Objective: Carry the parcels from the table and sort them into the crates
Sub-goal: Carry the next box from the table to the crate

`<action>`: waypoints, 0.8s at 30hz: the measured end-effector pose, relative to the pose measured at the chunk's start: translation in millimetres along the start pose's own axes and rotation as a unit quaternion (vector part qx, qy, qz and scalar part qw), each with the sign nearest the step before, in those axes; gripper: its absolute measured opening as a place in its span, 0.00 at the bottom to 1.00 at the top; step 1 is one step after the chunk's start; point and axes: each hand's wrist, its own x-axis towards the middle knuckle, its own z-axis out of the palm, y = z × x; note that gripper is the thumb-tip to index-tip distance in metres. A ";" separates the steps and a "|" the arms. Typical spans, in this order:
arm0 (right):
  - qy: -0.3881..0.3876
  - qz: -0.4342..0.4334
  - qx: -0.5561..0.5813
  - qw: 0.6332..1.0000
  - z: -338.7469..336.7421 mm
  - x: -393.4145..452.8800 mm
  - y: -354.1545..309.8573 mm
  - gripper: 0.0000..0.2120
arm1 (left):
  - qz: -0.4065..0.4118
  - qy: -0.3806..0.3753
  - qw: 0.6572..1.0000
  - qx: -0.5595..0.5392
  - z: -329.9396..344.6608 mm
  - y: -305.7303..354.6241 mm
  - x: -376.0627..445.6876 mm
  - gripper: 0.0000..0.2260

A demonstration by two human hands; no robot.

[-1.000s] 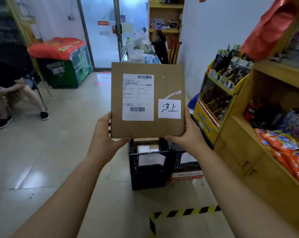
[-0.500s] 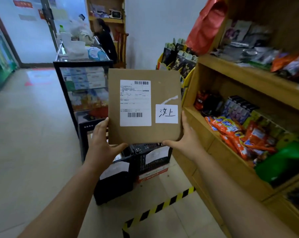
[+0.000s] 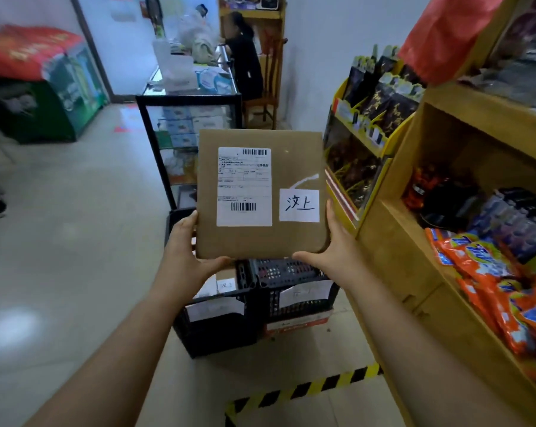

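Note:
A flat brown cardboard parcel with a white shipping label and a handwritten white tag is held upright in front of me. My left hand grips its lower left edge, thumb under the bottom. My right hand grips its lower right edge the same way. Below the parcel, on the floor, stand two black plastic crates: the left crate holds small parcels, the right crate sits on a cardboard box. Each crate bears a white paper tag.
A wooden shelf unit with snack packs lines the right side. A yellow display rack stands beyond it. A glass counter is behind the crates, with a person seated there. Yellow-black tape crosses the floor. A green cooler stands far left.
The view has swung back left and downward; the crates now sit more centred and nearer below the parcel. Both hands keep the same hold on the parcel.

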 end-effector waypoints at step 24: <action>-0.162 0.070 0.038 0.984 215.3 189.8 -8.0 0.58 | -0.156 -0.013 0.987 0.030 -72.2 -213.2 118.4 0.44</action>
